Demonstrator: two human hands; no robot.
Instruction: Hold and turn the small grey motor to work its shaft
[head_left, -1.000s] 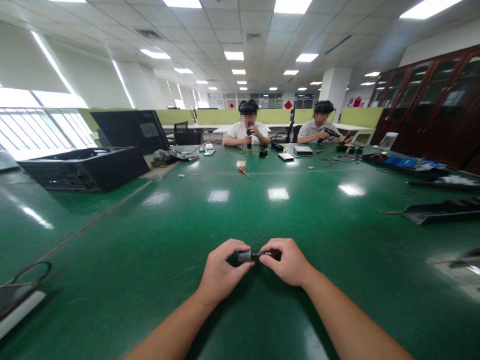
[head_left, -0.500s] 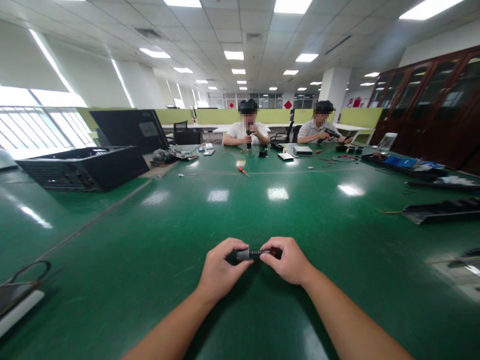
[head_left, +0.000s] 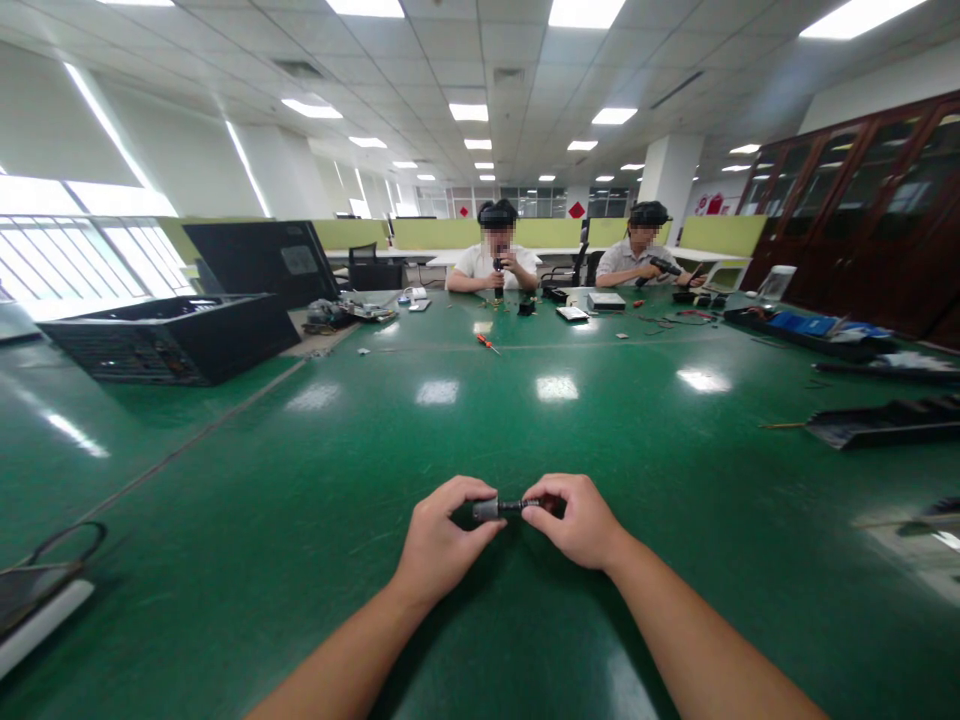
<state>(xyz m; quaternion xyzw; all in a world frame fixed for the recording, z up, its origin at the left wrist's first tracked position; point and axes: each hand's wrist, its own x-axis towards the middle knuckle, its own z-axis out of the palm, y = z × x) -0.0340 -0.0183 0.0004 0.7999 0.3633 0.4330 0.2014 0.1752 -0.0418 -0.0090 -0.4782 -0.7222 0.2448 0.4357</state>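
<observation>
Low in the middle of the head view, both hands hold a small part just above the green table [head_left: 420,430]. My left hand [head_left: 442,535] pinches its dark grey cylinder [head_left: 486,510] between thumb and fingers. From the cylinder's right end a narrow black shaft [head_left: 511,506] runs level towards my right hand [head_left: 574,520]. The right thumb and fingers are closed on the shaft's far end. A dark brownish piece shows inside the right hand's curl, partly hidden by the fingers. Exactly what the part is, I cannot tell.
A black computer case [head_left: 172,340] stands at the left. An orange screwdriver [head_left: 486,342] lies ahead. Across the table sit two people, one holding a dark power tool [head_left: 664,266]. Black trays [head_left: 885,422] line the right side. A white-edged device [head_left: 45,620] lies near left.
My hands keep the same grip on the part and have hardly moved. The view has shifted very slightly.
</observation>
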